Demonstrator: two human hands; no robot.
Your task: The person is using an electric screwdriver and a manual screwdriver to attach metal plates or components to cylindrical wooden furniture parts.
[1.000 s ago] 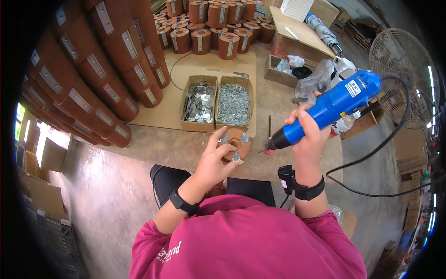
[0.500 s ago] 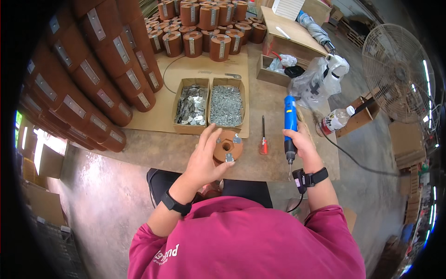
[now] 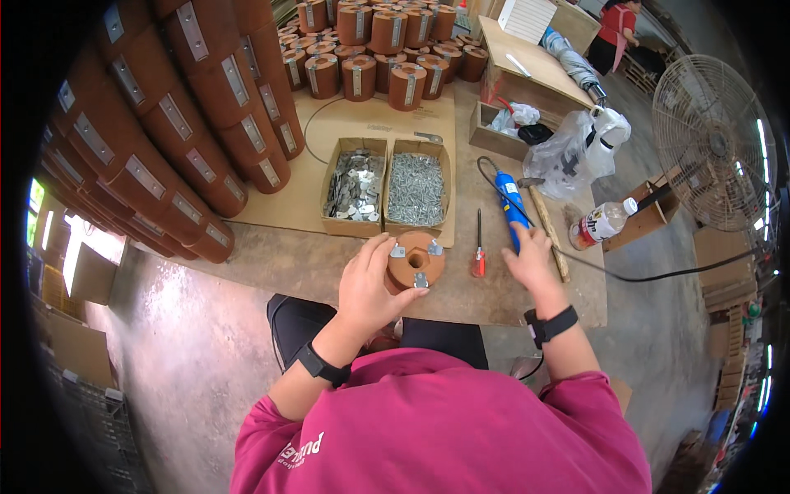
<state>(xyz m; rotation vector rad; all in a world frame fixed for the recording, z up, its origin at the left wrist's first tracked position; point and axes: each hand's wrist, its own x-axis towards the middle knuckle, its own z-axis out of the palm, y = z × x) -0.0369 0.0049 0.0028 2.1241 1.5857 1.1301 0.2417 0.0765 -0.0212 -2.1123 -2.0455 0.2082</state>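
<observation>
My left hand (image 3: 365, 276) is curved round the near-left side of a reddish-brown cylinder (image 3: 402, 269), which has a hole in its middle and several small metal tabs on its top. Fingers and thumb grip its side on the bench. On the right, my right hand (image 3: 533, 259) has its thumb and fingers about the lower end of a blue electric screwdriver (image 3: 511, 196) lying on the bench; its tip is hidden. Between the hands lies a red-handled screwdriver (image 3: 479, 262). Beyond the cylinder stand a box of flat metal tabs (image 3: 355, 186) and a box of screws (image 3: 416, 188).
Tall stacks of brown cylinders (image 3: 177, 107) rise at left, and more cylinders (image 3: 407, 86) are piled at the back. A hammer (image 3: 546, 221), a bottle (image 3: 599, 224) and a plastic bag (image 3: 564, 156) lie right. A black cord (image 3: 642, 278) crosses to a fan (image 3: 712, 140). Another person (image 3: 615, 34) is far off.
My right hand has laid the electric screwdriver down on the bench, its cord end pointing away. The hammer beside it now shows. My left hand stays on the cylinder. The view has shifted slightly.
</observation>
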